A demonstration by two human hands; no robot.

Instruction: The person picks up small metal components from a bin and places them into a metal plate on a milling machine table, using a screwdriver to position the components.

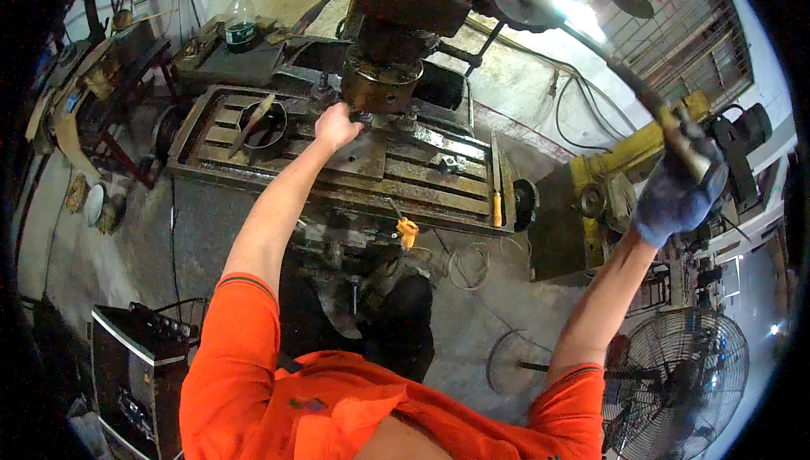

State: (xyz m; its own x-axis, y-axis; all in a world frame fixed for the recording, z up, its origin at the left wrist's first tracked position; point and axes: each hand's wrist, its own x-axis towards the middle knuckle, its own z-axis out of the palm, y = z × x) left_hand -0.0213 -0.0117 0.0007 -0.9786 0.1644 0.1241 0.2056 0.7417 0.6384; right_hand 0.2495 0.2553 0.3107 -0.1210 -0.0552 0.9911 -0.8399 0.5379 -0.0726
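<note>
My bare left hand reaches over the slotted, oily machine table, right beside the dark round spindle head. Its fingers are curled closed against something under the head that I cannot make out. On the other side, my right hand, in a grey-blue glove, is raised and wrapped around the end of a long machine lever. A round dark pot stands on the table to the left, with a flat wooden stick lying across it. At the table's right end lies a file with an orange handle.
A floor fan stands at lower right, near my right arm. A yellow machine is at the right. A yellow-handled piece hangs at the table's front edge. Behind left stands a clear bottle; a black cabinet is at lower left.
</note>
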